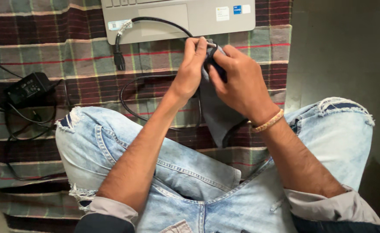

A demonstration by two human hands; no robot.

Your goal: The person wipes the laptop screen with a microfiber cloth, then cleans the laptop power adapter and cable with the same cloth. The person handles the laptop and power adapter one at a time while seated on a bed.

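A plaid woven blanket (34, 26) in maroon, green and grey covered the floor, and the person sat cross-legged on it in torn light-blue jeans (198, 181). A silver laptop (207, 17) lay ahead; a black power brick (26, 88) sat off to one side. Both hands met over a grey cloth (218, 114) — the right hand (242, 84) bunched it around the end of a black cable (155, 21), fingers closed on cloth, while the left hand (192, 67) pinched the cable's tip. Wiping looked underway; most of the cable lay untouched.
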